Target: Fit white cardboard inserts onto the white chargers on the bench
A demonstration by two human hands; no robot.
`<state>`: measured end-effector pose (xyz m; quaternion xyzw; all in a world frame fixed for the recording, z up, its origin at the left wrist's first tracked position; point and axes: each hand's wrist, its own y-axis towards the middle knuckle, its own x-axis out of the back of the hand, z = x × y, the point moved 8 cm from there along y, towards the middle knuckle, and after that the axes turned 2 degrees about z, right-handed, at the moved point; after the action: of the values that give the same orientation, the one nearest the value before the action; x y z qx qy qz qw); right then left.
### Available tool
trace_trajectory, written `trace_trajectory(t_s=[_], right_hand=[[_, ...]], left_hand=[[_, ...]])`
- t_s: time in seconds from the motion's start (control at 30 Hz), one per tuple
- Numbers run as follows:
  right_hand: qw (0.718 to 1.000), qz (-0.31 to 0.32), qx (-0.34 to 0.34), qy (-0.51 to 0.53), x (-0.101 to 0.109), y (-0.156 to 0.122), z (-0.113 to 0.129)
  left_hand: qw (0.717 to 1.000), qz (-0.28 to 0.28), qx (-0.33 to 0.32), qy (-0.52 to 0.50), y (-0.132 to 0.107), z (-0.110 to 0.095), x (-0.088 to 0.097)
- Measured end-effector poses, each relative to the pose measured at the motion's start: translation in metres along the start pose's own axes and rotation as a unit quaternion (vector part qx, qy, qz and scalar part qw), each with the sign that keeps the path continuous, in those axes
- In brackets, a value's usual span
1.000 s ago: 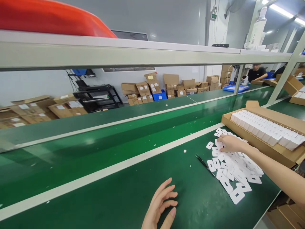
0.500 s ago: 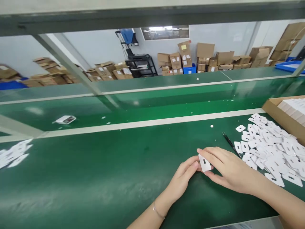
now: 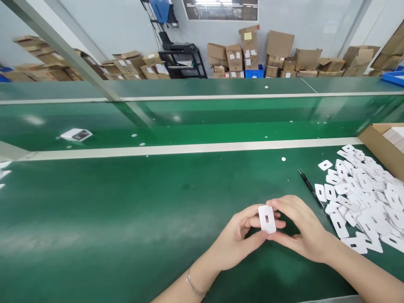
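Note:
A small white rectangular card [image 3: 267, 219] with rounded corners and a rectangular slot in its middle is held upright between both hands. My left hand [image 3: 241, 235] pinches it from the left, thumb at its lower edge and fingers behind it. On the other side, my right hand [image 3: 299, 229] grips it by the upper and lower right corners. To the right lies a loose heap of similar slotted white cards [image 3: 362, 193]. A pair of black tweezers [image 3: 311, 188] rests between the heap and my right hand.
A cardboard box [image 3: 383, 147] with white contents stands behind the heap. White strips [image 3: 189, 149] run across the green table. Beyond them sits a white object with a dark window [image 3: 76, 134]. Several cardboard boxes [image 3: 235, 57] line the far wall. More white pieces [image 3: 3, 172] show at the left edge.
The view has tilted downward. The card has turned to face me more squarely, and my left hand has closed in with its thumb on the card's lower edge.

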<state>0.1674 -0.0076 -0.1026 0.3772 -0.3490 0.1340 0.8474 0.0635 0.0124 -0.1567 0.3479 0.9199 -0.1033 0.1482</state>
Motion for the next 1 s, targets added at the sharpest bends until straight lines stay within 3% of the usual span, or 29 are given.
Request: trace_trajectory(t_s=[0.2, 0.33, 0.5, 0.63, 0.8, 1.0], right_hand=[[1.000, 0.010, 0.003, -0.008, -0.001, 0.001, -0.002], [0.989, 0.059, 0.048, -0.128, -0.003, 0.002, 0.001], [0.971, 0.058, -0.024, -0.233, 0.003, 0.002, -0.015], [0.967, 0.073, 0.038, -0.241, -0.002, 0.002, -0.006], [0.967, 0.053, -0.062, -0.243, 0.003, 0.003, -0.023], [0.982, 0.096, -0.014, -0.160, -0.010, 0.003, -0.012]], left_hand=[[0.999, 0.029, -0.016, -0.043, 0.000, -0.008, -0.003], [0.996, -0.003, 0.014, -0.087, 0.002, -0.001, 0.001], [0.993, -0.034, 0.011, -0.113, 0.002, 0.000, 0.006], [0.994, -0.050, 0.008, -0.095, 0.002, -0.002, 0.008], [0.993, -0.074, 0.020, -0.093, 0.003, -0.001, 0.012], [0.996, -0.046, 0.037, -0.069, 0.004, 0.000, 0.006]])
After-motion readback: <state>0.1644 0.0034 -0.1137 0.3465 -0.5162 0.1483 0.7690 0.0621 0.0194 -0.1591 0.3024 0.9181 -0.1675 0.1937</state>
